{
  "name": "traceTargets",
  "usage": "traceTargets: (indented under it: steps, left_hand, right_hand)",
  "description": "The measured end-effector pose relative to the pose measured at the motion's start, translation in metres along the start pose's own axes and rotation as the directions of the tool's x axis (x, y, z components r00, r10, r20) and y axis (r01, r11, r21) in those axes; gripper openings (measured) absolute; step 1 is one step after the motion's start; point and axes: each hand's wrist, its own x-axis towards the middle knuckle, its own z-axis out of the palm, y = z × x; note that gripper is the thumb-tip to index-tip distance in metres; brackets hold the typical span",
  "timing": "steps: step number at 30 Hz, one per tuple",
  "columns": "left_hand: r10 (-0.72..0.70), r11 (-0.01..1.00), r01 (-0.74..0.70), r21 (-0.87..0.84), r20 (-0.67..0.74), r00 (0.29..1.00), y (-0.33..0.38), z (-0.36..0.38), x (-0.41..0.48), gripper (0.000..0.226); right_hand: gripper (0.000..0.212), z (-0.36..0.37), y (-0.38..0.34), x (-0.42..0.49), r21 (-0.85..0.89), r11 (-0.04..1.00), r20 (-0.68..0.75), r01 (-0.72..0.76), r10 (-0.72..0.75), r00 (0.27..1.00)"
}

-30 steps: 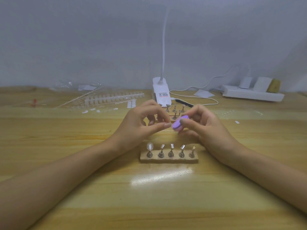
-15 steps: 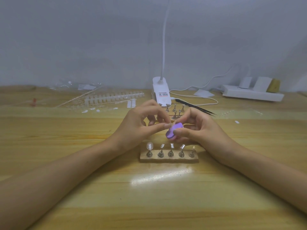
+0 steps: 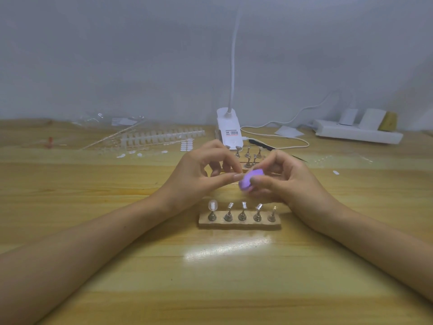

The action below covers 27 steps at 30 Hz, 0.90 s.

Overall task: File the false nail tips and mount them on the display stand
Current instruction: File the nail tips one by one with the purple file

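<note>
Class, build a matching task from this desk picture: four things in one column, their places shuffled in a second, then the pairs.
1 purple oval nail file
2 front wooden five-peg display stand
3 white clip lamp base
4 white power strip

A far right, by the wall
B pinched in the right hand
C nearest the person
D centre back

Pairs: 1-B, 2-C, 3-D, 4-A
</note>
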Motion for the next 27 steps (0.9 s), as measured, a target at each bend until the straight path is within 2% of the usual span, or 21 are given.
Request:
traceTargets:
  steps: [2, 5, 6, 9, 12, 15, 19, 22, 25, 27]
  left_hand:
    - [0.009, 1.000, -0.009, 0.007, 0.020, 1.000, 0.0008, 0.0004, -0.0002, 0.006]
    - [-0.001, 1.000, 0.001, 0.001, 0.016, 1.000, 0.0013, 0.0001, -0.0001, 0.006]
    - [0.001, 1.000, -0.001, 0.004, 0.013, 1.000, 0.0014, -0.0001, -0.0001, 0.006]
    - [0.009, 1.000, -0.009, 0.018, 0.012, 1.000, 0.0011, 0.0003, 0.0001, 0.005]
    - [0.004, 1.000, -0.004, 0.023, 0.001, 1.000, 0.0007, -0.0001, 0.0001, 0.004]
    - [0.015, 0.999, -0.015, 0.032, 0.008, 1.000, 0.0009, 0.0003, -0.0004, 0.004]
    - [0.011, 0.999, -0.011, 0.031, -0.004, 1.000, 0.0015, 0.0007, -0.0002, 0.004]
    - [0.015, 1.000, -0.016, 0.027, 0.016, 1.000, 0.0024, 0.0009, -0.0010, 0.004]
    - [0.006, 1.000, -0.006, 0.023, -0.001, 1.000, 0.0020, 0.0007, -0.0008, 0.005]
    - [0.013, 1.000, -0.013, 0.019, 0.008, 1.000, 0.0026, 0.0008, -0.0012, 0.005]
  right_hand:
    - [0.034, 0.0014, -0.0006, 0.0000, -0.070, 0.998, 0.080, -0.002, 0.008, 0.997]
    - [0.033, -0.0005, 0.0009, 0.0010, 0.002, 1.000, -0.033, 0.000, 0.000, 0.999]
    - [0.032, -0.0002, 0.0009, 0.0013, 0.006, 1.000, -0.035, -0.007, 0.007, 0.999]
    - [0.028, 0.0012, 0.0013, 0.0006, -0.058, 0.998, 0.082, -0.016, 0.021, 0.996]
    - [0.031, -0.0003, 0.0003, 0.0003, 0.020, 1.000, -0.034, 0.000, 0.001, 0.999]
    - [0.034, 0.0026, -0.0015, 0.0001, -0.045, 0.999, 0.058, -0.019, 0.021, 0.998]
    - [0.031, -0.0002, -0.0006, -0.0003, 0.027, 1.000, -0.031, -0.011, 0.012, 0.999]
    - [0.032, 0.0019, -0.0019, -0.0010, -0.033, 0.999, 0.053, -0.021, 0.023, 0.998]
    - [0.029, -0.0009, -0.0002, 0.0008, 0.044, 0.999, -0.047, -0.012, 0.014, 0.999]
    - [0.029, -0.0002, -0.0018, 0.0010, 0.001, 0.999, 0.015, -0.032, 0.032, 0.999]
